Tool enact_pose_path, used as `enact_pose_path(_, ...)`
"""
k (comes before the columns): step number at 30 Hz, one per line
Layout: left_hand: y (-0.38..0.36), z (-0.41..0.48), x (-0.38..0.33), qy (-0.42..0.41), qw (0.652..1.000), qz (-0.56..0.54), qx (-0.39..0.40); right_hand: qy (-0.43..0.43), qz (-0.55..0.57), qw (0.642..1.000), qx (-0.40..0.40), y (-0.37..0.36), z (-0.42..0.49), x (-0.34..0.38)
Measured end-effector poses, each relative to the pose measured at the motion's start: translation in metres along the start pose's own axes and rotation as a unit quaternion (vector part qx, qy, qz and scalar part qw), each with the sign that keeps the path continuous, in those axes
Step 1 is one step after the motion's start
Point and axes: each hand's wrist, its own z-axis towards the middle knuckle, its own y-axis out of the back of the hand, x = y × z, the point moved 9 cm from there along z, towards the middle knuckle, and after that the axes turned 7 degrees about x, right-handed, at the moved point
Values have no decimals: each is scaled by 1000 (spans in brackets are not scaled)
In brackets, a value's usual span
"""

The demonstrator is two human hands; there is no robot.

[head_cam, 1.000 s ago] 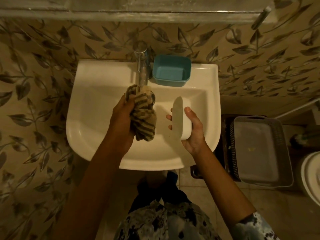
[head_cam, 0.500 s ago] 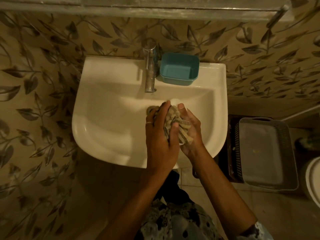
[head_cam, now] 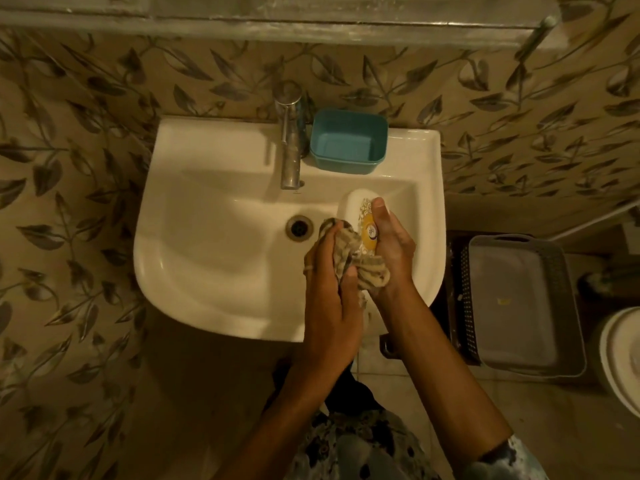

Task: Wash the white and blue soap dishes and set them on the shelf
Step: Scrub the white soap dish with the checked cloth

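Observation:
Over the right side of the white sink (head_cam: pixel 207 265), my right hand (head_cam: pixel 391 244) grips the white soap dish (head_cam: pixel 353 209), its yellow label facing up. My left hand (head_cam: pixel 329 282) grips a striped cloth (head_cam: pixel 349 258) and presses it against the dish's near end. Part of the cloth hangs below the dish by my right palm. The blue soap dish (head_cam: pixel 348 142) sits empty on the sink's back rim, just right of the tap (head_cam: pixel 290 147). A shelf (head_cam: pixel 311 26) runs along the wall above the sink.
The drain (head_cam: pixel 299 227) lies left of my hands. To the right of the sink, a grey basket (head_cam: pixel 523 306) sits on a dark crate on the floor, with a white lidded bin (head_cam: pixel 623 358) at the frame's right edge. Leaf-patterned wall surrounds the sink.
My left hand brought the cloth from under the tap to the dish in my right hand. The cloth has since slid toward the dish's near end, uncovering its labelled face.

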Motion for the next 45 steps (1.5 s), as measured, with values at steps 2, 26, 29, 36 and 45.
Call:
enact_pose_path(2,4,6,1,7,1000,5,5,-2,-29,999,28,-3,-5,-3)
enact_pose_path(26,46,44,25,145,981,-131,-23,57,-261,938,222,-28,-13,3)
enact_pose_path(29,45,46,40,166,949,-270,-2,6,-218,944,249,-32,-10,3)
enact_pose_path(36,50,22,51,159,855,-469,-153,-40,-8,986,159,-19,-25,-8)
enact_pose_path(45,62,15,35,94,965,-232,-76,135,-214,953,168,-20,-37,15)
